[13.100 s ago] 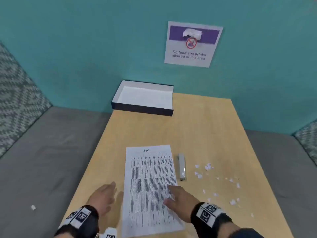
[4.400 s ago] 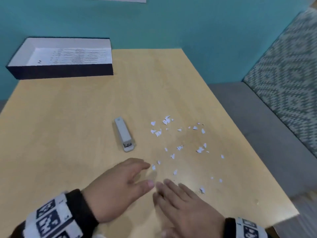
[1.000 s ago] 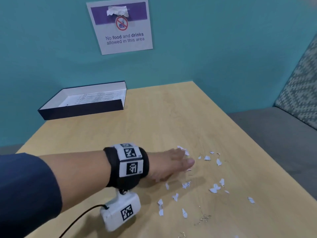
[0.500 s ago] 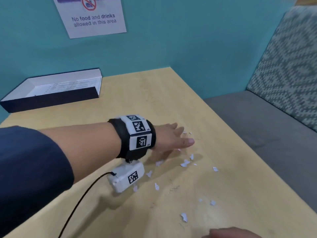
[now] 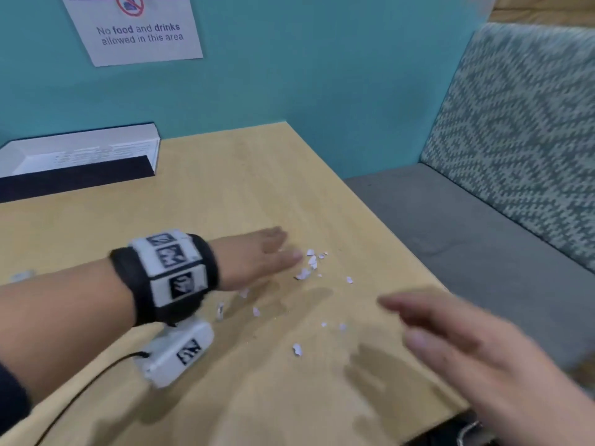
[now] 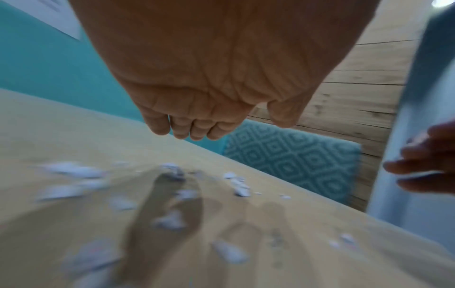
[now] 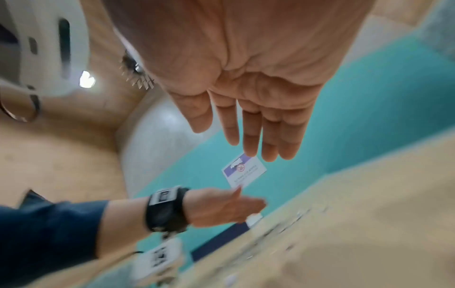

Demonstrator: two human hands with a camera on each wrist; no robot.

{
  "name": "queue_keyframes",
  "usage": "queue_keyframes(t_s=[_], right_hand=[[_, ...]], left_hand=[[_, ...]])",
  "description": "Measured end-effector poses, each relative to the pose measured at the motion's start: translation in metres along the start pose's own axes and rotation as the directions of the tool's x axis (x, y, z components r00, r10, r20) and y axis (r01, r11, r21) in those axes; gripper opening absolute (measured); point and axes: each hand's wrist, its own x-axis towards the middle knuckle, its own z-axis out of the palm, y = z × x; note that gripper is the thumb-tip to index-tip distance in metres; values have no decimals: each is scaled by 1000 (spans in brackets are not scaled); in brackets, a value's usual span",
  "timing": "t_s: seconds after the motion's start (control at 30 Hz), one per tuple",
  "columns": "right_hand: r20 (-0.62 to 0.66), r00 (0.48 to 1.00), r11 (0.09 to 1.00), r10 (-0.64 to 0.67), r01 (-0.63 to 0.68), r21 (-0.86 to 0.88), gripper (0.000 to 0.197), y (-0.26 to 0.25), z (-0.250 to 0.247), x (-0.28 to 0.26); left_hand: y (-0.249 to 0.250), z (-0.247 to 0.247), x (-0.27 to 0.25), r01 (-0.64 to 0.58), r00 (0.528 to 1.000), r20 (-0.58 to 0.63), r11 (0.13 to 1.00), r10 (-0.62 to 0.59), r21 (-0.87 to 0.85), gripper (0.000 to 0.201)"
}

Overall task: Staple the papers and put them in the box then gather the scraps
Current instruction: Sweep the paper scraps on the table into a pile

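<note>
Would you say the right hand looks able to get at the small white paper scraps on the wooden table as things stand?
Probably yes: the right hand is open, holds nothing, and nothing lies between it and the white paper scraps on the light wooden table.

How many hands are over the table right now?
2. The left hand is by the far scraps; the right hand hovers open near the right edge of the table.
</note>
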Motion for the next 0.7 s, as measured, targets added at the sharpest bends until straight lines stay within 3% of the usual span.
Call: queue_keyframes(t_s=[0.07,0.1,0.2,0.3,0.37,0.43,0.47,0.5,0.57,0.63,0.7], right_hand=[[53,999,952,2,15,-305,52,3,-16,23],[135,988,913,80,-18,-407,58,7,-18,37],[312,888,773,337,-71,-630,74,29,-10,73],[293,880,652,374,-25,-757,67,41,15,102],[348,868,643,354,44,-764,72,37,35,114],[463,809,661,362,128,-739,80,25,49,117],[497,786,682,368,135,-719,75,19,50,117],[500,779,715,377,99,-692,66,12,48,117],[423,828,744,368,11,-668,55,8,38,126],[321,871,686,373,-25,-728,50,6,33,142],[261,874,612,410,-52,-789,40,4,42,157]], left_hand=[[-38,-1,-11,146,989,-35,989,-146,-1,71],[-58,1,-14,223,974,-27,975,-224,-12,72],[-88,13,-21,333,943,-8,943,-333,7,71],[-79,30,-14,252,968,-8,962,-252,102,96],[-54,42,-14,166,986,6,980,-168,106,88],[-30,47,-20,90,995,47,995,-92,42,81],[-23,46,-24,56,996,72,998,-54,-24,77],[-25,43,-27,52,994,104,994,-42,-94,75],[-32,29,-27,92,994,77,985,-82,-144,77],[-43,13,-15,152,988,-27,985,-154,-79,81],[-46,7,1,237,969,-68,971,-238,-22,81]])
